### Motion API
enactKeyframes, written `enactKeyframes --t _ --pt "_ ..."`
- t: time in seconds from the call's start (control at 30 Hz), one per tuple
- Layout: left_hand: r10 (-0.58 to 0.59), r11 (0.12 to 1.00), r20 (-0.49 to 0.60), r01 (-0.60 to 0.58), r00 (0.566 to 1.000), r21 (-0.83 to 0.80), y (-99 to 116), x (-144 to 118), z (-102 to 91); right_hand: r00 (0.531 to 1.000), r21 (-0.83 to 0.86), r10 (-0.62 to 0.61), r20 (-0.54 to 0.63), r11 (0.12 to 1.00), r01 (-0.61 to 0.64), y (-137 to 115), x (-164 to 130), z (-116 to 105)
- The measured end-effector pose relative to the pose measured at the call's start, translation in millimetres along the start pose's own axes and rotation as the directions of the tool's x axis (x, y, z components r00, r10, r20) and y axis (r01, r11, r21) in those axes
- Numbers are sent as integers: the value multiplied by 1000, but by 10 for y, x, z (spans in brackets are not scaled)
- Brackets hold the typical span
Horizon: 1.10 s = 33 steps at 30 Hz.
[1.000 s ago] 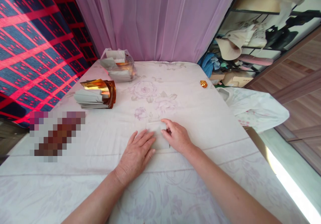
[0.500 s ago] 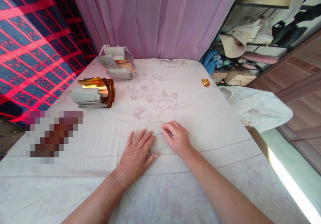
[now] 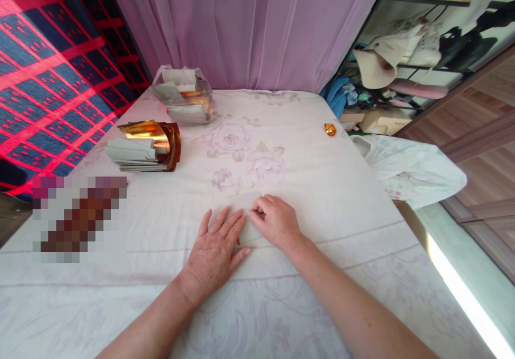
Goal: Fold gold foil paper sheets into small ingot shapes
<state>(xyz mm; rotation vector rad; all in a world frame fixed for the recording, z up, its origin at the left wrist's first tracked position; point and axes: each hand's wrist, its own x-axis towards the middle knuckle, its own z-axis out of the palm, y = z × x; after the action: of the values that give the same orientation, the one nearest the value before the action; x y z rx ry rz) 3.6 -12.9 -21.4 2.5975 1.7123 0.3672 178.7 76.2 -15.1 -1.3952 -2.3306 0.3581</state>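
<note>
Left hand [image 3: 215, 249] pressed flat, pinning pale paper sheet [image 3: 246, 204] against bedsheet [image 3: 322, 187]; right hand [image 3: 273, 220], touching at three o'clock, pinched its edge, apparently creasing.

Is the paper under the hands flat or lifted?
Flat. The pale paper lies on the sheet, left hand pressed on it, right hand pinching its top edge. Whether it is folded, cannot tell.

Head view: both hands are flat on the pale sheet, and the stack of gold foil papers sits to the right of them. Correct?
Not quite. In the head view the stack of gold foil papers sits to the left of the left hand and right hand, farther back on the bedsheet.
</note>
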Motion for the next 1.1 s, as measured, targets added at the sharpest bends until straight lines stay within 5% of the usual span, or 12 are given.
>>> enactKeyframes --t 0.4,0.63,0.87,1.1 --pt "-16 997 61 20 998 -69 -86 20 -31 994 15 -71 -80 997 72 256 -87 -46" --pt "-29 997 55 33 998 -76 -70 25 -14 993 197 -3 -122 980 27 199 -305 -161" --pt "-45 995 77 51 996 -82 -53 41 -41 994 487 106 6 868 -96 161 -394 -123" --pt "-49 993 90 58 995 -102 -53 46 -65 992 567 -98 83 823 34 139 -403 -224"
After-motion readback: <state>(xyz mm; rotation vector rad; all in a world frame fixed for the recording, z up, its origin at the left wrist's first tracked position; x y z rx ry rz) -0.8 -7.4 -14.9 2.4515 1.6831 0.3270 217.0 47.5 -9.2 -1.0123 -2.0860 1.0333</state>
